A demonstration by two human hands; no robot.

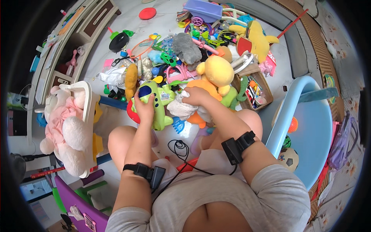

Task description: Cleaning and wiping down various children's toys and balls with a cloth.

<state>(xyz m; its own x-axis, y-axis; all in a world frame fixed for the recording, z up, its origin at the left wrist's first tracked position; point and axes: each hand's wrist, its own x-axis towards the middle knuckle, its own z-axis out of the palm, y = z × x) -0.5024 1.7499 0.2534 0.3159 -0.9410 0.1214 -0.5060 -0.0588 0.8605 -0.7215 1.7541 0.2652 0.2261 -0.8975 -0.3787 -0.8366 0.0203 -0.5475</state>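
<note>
My left hand (145,108) grips a green toy airplane (158,108) with a dark blue windscreen and a red part at its left side. My right hand (197,97) is closed on a crumpled whitish cloth (181,107), which lies close to the airplane's right side. Just beyond my right hand are a yellow plush toy (218,71) and an orange plush part (203,87). A blue toy rake piece (178,124) lies on the floor below the cloth. A green knitted-looking toy (242,91) leans at the cardboard box (265,97) of small items.
A large heap of toys spreads ahead, with a gray plush (187,47) and a purple toy cart (203,11). At left, a pink-dressed plush bear (65,127) sits in a white-rimmed seat. At right stands a light blue tub (314,133) with balls. A black cable (185,159) hangs near my lap.
</note>
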